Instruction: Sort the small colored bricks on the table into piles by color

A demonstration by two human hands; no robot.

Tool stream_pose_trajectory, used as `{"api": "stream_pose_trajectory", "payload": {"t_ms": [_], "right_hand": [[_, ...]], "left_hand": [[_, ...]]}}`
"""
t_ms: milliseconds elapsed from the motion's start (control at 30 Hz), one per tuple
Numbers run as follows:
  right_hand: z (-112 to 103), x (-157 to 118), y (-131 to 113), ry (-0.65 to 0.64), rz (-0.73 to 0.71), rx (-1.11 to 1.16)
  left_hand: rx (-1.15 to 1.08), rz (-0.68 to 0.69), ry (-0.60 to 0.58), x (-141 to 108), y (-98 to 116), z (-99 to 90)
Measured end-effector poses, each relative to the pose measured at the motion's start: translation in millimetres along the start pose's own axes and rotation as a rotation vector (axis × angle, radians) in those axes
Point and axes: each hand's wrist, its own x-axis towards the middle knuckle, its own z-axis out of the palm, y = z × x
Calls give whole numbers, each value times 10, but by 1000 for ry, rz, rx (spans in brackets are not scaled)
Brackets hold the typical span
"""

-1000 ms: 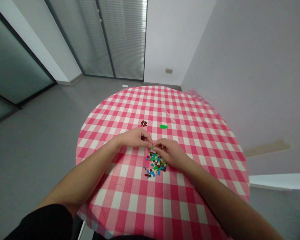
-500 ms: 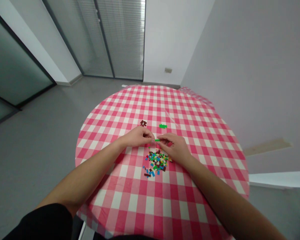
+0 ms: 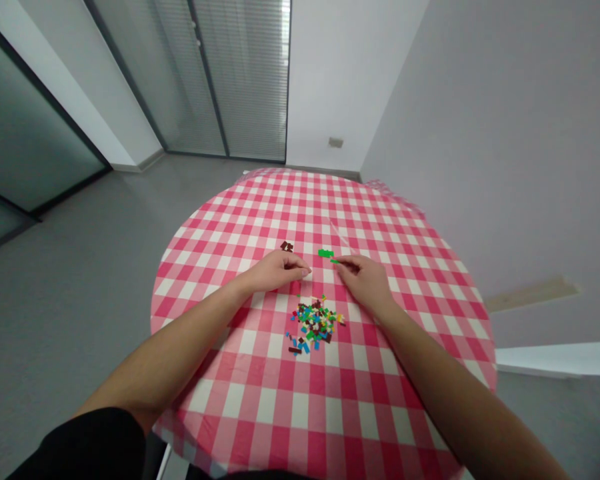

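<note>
The right hand point(image 3: 365, 281) is the nearer one: its fingers point(image 3: 345, 261) are almost closed, and they seem to be pinching a thin green brick point(image 3: 335, 261) at their tips. This brick is lying with its long axis nearly sideways, a little slanted, and its far end is pointing left, toward a small group of green bricks point(image 3: 325, 253), which is sitting just beside the fingertips. The left hand point(image 3: 280, 271) is resting farther from the brick, with its fingers point(image 3: 300, 268) curled loosely together; I cannot tell if they are holding something small. Nearer to the body, a mixed pile of tiny coloured bricks point(image 3: 314, 322) is lying near both hands but is touching neither. A little heap of dark brown bricks point(image 3: 287, 246) is lying ahead of the left hand. All of these are lying on a round counter point(image 3: 215, 230) with a pink and white checked cloth. I am not able to read any brand or writing on the bricks. Beyond the counter, a grey floor point(image 3: 75, 320) and a glass door with blinds point(image 3: 243, 80) are showing.
</note>
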Motion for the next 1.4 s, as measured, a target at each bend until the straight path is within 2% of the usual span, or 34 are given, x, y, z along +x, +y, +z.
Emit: {"api": "stream_pose_trajectory", "payload": {"t_ms": [167,333,533,733,1100,1400], "right_hand": [[-2,91,202,5,71,-203],[29,125,260,-13,78,-292],[37,146,269,-19,130,-304],[40,114,297,-17,-8,-171],[112,130,318,35,18,-134],[41,114,280,-105,31,-253]], "left_hand": [[14,-2,-5,-6,-26,-18],[15,7,2,-17,-47,-39],[29,-1,2,-27,-25,-36],[34,13,-4,-18,-23,-24],[28,45,7,-14,-34,-7],[46,35,9,-13,-51,-15]]}}
